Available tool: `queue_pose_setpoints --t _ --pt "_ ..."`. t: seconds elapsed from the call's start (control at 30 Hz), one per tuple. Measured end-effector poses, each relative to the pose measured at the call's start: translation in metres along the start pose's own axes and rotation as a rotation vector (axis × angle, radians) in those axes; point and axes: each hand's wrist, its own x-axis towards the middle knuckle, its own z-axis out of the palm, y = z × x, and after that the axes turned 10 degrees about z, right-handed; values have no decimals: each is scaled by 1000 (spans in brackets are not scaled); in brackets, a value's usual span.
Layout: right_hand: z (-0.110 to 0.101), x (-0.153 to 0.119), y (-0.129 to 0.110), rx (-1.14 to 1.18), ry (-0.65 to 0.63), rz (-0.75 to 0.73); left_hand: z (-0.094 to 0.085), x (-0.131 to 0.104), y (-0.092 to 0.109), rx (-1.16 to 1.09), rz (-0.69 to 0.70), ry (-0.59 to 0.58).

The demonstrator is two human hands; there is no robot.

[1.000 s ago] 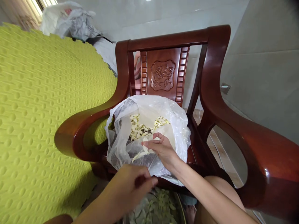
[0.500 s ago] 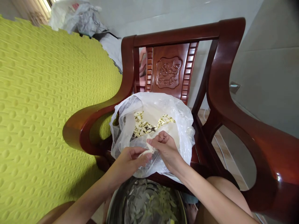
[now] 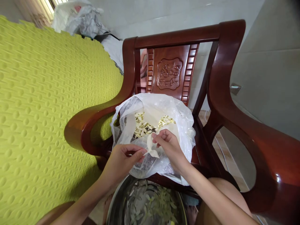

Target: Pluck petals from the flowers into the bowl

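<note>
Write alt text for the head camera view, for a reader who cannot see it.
Two bare hands, the left hand and the right hand, pinch a pale petal-like piece between them over an open plastic bag of similar pale pieces on a dark wooden armchair. A metal bowl of greenish scraps sits below; a yellow-green textured mat lies alongside.
</note>
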Motion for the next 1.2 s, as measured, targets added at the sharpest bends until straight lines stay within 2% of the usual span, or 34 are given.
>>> queue_pose_setpoints --t 0.1,0.17,0.37,0.43,0.53,0.7,0.93,1.0,1.13,1.2 --pt "-5 1 -4 -194 103 -197 -3 2 5 -51 -46 36" --pt "-9 -1 -10 -335 100 -352 -7 3 7 -76 -59 69" --pt "-15 -13 -22 -652 -312 -559 -13 2 4 -160 -17 56" --pt "-14 -14 -20 -717 -369 -617 -13 1 3 -158 0 42" --pt "-13 -13 -16 -784 -364 -686 -10 1 2 -169 -7 63" --pt "-10 -14 -15 -820 -327 -712 -7 1 2 -154 -31 68" --pt "-7 -19 -13 -842 -324 -674 -8 4 0 -153 -74 114" --pt "-7 -17 -12 -841 -295 -664 -10 5 3 -204 -106 62" --pt "-9 -13 -10 -847 -250 -674 -19 4 13 -287 -175 -123" --pt "-10 -11 -10 -862 -253 -676 -23 3 15 -302 -184 -165"
